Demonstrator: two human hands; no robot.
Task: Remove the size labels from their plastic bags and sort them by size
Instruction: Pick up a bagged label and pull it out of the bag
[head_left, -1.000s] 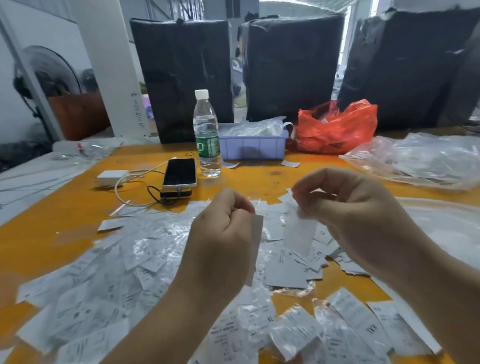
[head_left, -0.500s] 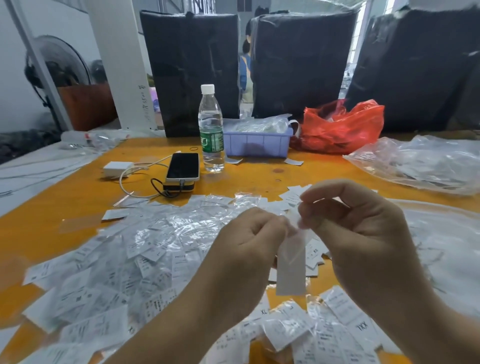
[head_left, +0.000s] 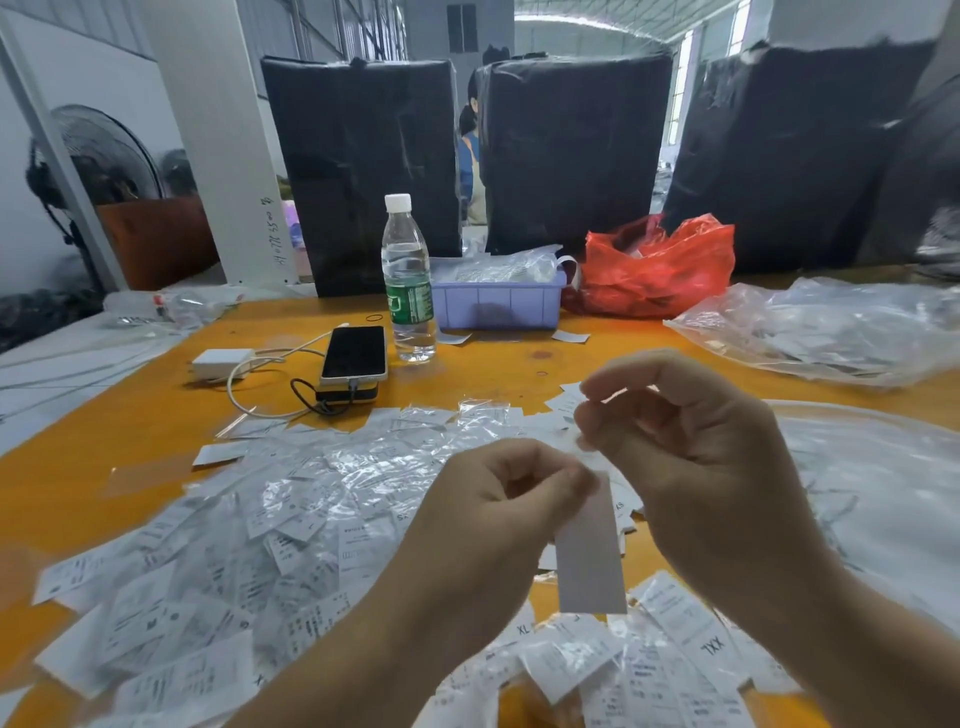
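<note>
A white size label (head_left: 589, 556) hangs blank side up above the orange table (head_left: 130, 415). My left hand (head_left: 498, 509) pinches its top edge between thumb and fingers. My right hand (head_left: 691, 441) is just to the right and above, fingers curled, pinching what looks like a thin clear plastic bag at the label's top; the bag is hard to make out. Under both hands lies a heap of bagged and loose size labels (head_left: 291, 519), some marked XL and XXL (head_left: 711, 647).
At the back stand a water bottle (head_left: 408, 280), a phone on a power bank (head_left: 354, 356) with a charger, a lilac tray (head_left: 498, 306) with bags, a red bag (head_left: 654, 270) and a large clear bag (head_left: 831, 332). Black wrapped bales rise behind the table.
My hands came together from apart. The left hand now pinches the label's top beside the right hand, and the label hangs lower between them.
</note>
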